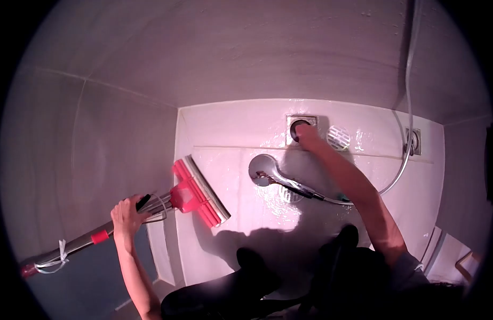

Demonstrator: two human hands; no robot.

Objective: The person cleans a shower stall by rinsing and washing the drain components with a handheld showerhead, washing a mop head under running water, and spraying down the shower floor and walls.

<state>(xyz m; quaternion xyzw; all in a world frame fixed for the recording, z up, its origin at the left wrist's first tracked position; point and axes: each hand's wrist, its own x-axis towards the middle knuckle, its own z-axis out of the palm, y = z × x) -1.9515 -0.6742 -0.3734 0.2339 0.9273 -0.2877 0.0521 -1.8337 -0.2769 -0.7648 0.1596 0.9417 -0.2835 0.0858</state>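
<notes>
My left hand (128, 216) is closed around the metal pole of a red sponge mop (190, 196), beside its black-tipped wire lever. The mop head hangs tilted over the left side of the white floor. My right hand (307, 136) reaches down into the round dark opening of a square floor drain (292, 118) near the back wall; its fingers are hidden there. Just right of that hand lies a round slotted drain cover (339, 137). A chrome shower head (262, 170) rests on the wet floor below, partly over another slotted disc (290, 195).
A grey shower hose (409, 80) runs down the back wall and curves across the floor under my right arm. Another square drain (415, 141) sits at the right. Grey tiled walls enclose the floor, and my dark shoes (250, 258) stand at its front.
</notes>
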